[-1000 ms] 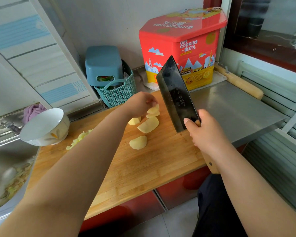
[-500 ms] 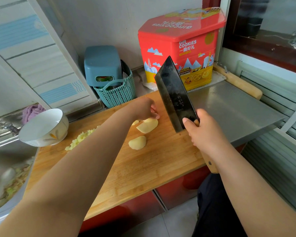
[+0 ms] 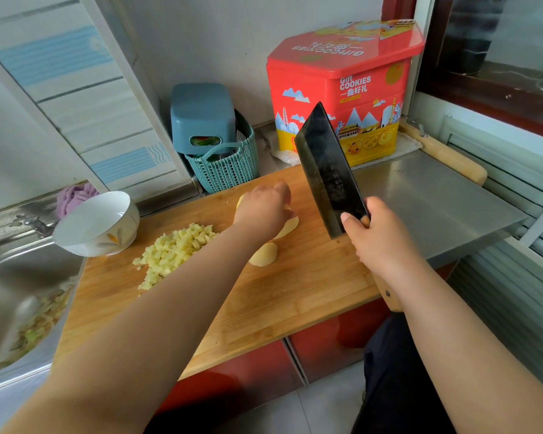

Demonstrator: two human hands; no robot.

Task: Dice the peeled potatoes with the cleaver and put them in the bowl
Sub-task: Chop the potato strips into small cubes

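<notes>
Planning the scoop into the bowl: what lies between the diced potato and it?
Nothing visible. The dice lie on the board just right of the bowl, with only bare board between them.

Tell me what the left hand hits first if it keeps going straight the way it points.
Past the potato slices under it, the left hand points up the board; probably the cookie tin first, though depth is unclear.

I see a dark, near-black cleaver [image 3: 328,173] against a red and yellow cookie tin [image 3: 342,89] printed with blue mountains and white lettering. Pale yellow diced potato [image 3: 173,252] lies near the left edge of the honey-brown striped cutting board [image 3: 295,292]. The bowl [image 3: 98,223] is white with an orange motif; the basket [image 3: 226,170] is teal weave.
</notes>
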